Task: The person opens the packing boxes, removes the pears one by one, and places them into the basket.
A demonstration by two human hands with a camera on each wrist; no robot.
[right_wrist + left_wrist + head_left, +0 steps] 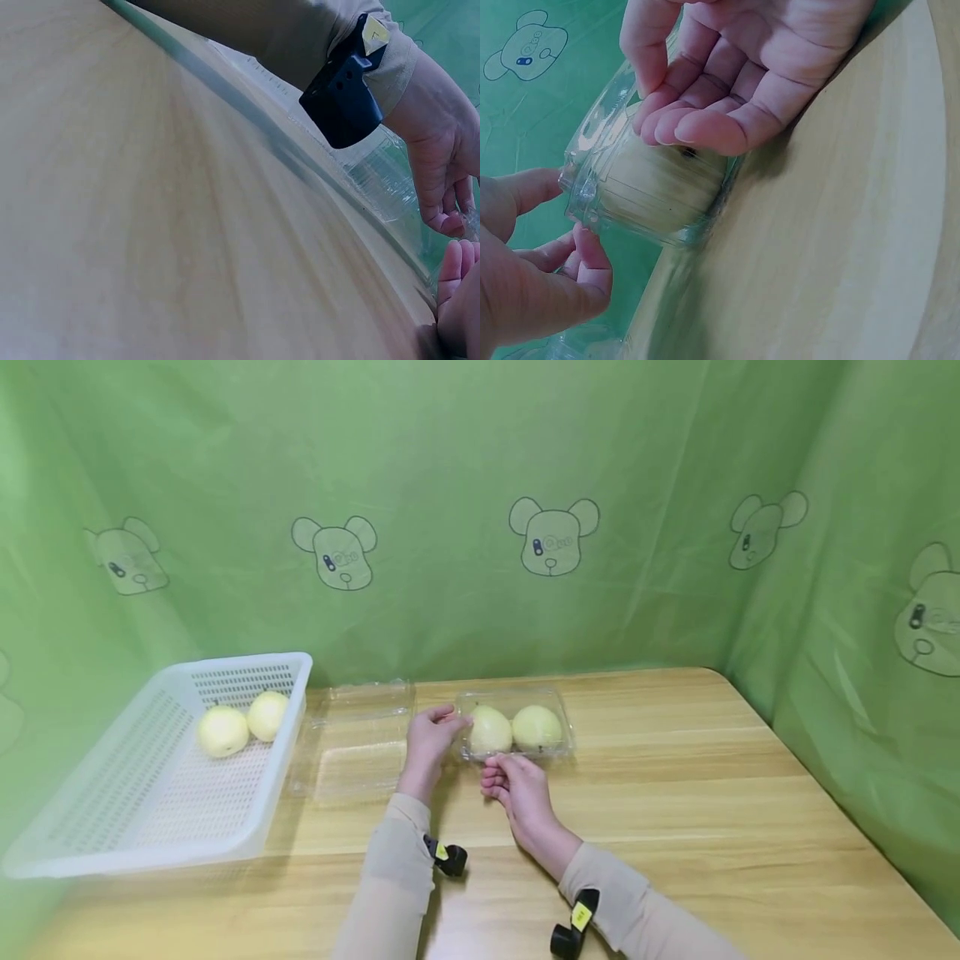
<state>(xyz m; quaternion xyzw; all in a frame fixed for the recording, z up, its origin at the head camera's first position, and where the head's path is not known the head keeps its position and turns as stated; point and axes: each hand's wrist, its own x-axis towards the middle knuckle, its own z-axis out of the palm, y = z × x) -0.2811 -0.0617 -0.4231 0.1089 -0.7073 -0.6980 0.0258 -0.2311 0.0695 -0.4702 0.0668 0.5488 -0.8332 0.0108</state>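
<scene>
Fingers of the L hand (pixel 431 745) pinch the clear box (pixel 512 697) at its L end; thumb + index of the R hand (pixel 522 795) seem to nip its front edge, tho the see-thru plastic makes the exact grip hard to read. Other R fingers curl inward. Box sits on the wood table (pixel 712 793), approx. mid-width, nr the back edge, w/ 2 pale-yellow fruits (pixel 537 727) inside, side by side. L of the L hand: a clear container (pixel 363 752) lying open, then a white basket (pixel 150 862) w/ 2 similar fruits (pixel 222 732). Beige sleeves (pixel 390 885) w/ black wrist cams (pixel 450 860) below; green curtain (pixel 450 460) w/ bear-head prints behind.
</scene>
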